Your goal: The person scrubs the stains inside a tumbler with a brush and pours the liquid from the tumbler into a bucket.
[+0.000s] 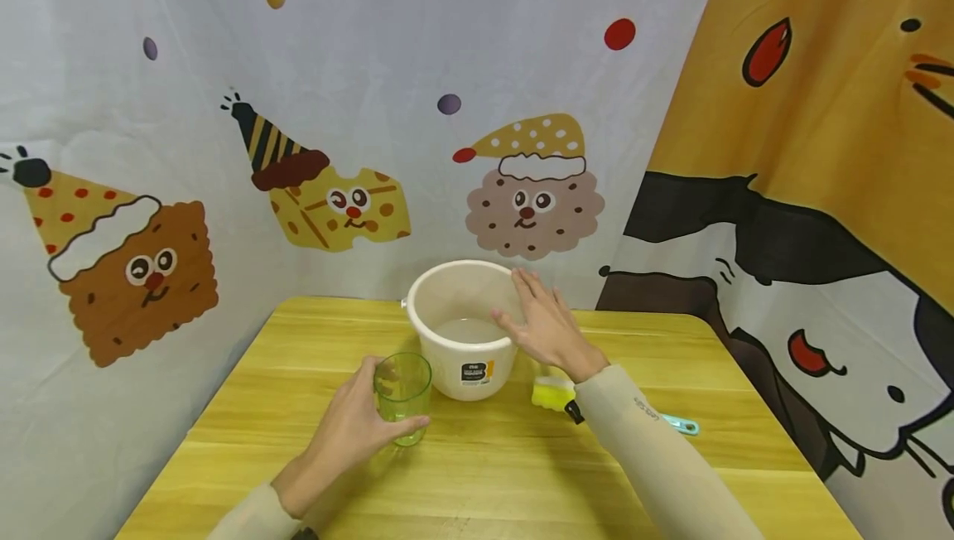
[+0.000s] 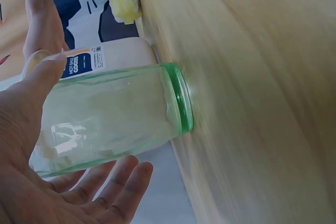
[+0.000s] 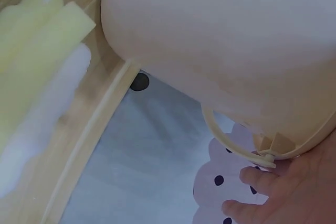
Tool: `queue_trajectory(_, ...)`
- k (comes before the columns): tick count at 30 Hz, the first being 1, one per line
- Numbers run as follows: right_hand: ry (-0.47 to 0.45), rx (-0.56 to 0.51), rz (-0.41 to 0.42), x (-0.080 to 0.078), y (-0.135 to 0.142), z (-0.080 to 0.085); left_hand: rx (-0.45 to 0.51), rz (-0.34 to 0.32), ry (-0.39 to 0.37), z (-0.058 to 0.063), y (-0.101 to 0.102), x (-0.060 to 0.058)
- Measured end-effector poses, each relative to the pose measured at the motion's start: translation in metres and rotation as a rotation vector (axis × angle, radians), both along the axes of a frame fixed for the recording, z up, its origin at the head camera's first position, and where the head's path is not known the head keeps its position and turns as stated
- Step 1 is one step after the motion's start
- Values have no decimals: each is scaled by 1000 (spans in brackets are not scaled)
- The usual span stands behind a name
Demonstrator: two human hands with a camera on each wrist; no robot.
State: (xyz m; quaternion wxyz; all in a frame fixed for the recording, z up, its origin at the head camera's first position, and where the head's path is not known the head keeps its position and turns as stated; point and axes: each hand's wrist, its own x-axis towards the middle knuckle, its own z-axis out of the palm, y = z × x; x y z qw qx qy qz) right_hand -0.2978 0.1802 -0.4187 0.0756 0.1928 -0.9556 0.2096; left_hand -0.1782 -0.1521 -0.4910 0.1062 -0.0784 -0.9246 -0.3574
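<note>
A clear green cup [image 1: 403, 399] stands upright on the wooden table. My left hand [image 1: 350, 416] is around its near left side, thumb on one side and loosely spread fingers [image 2: 118, 190] on the other; no firm grip shows. Behind the cup is a cream bucket [image 1: 462, 362] with a printed label, its opening tilted toward me in view. My right hand [image 1: 547, 329] lies at the bucket's right rim, fingers extended outside and thumb over the opening. In the right wrist view those fingers [image 3: 254, 182] are beside the handle joint [image 3: 269, 156], not wrapped around the handle.
Right of the bucket lies a yellow and white sponge head [image 1: 551, 392], with a light blue handle end [image 1: 681, 425] showing past my right sleeve. Cartoon-printed cloth [image 1: 358, 68] hangs behind the table [image 1: 477, 490] and along its sides.
</note>
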Motion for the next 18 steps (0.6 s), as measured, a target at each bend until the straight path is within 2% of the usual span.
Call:
queue_trajectory(7, 33, -7, 20, 7, 11, -3, -31, -3, -7, 2, -5, 1)
queue_trajectory(18, 84, -37, 37, 30, 36, -11, -34, -45, -23, 4, -23, 1)
